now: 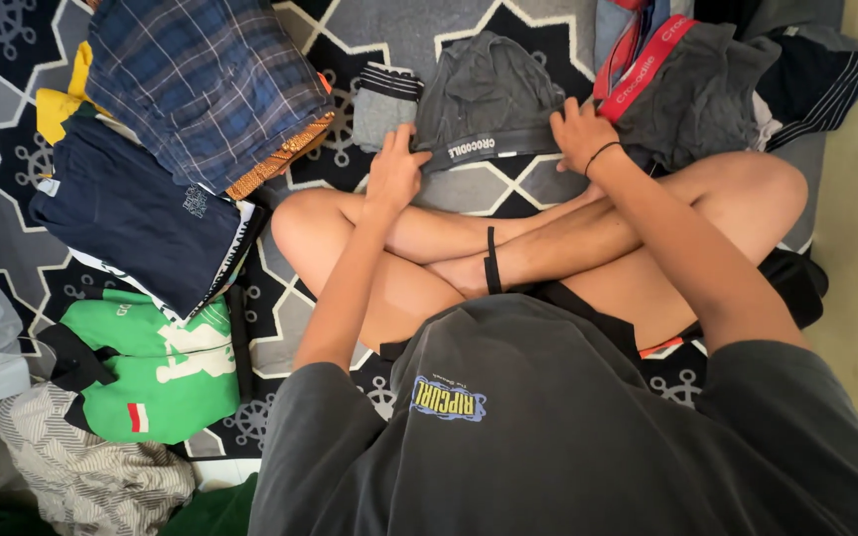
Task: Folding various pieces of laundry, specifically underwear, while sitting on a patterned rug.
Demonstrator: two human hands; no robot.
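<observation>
As you sit cross-legged on the patterned rug (pixel 508 189), both hands press on the grey underwear (pixel 484 99) lying flat just past your knees. Your left hand (pixel 394 171) rests at one end of its waistband, fingers together; your right hand (pixel 580 134) holds down the other end, fingers slightly spread. A folded grey piece (pixel 384 99) lies beside it, and stacked folded clothes (pixel 201 84) sit to your left.

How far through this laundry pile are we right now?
Done: folded clothes sit stacked to one side, a plaid garment on top, a navy shirt and a green shirt below. In hand: the left hand and right hand press on the waistband of dark grey underwear laid flat on the patterned mat. Left: a loose heap of grey, red-banded garments on the other side.
</observation>
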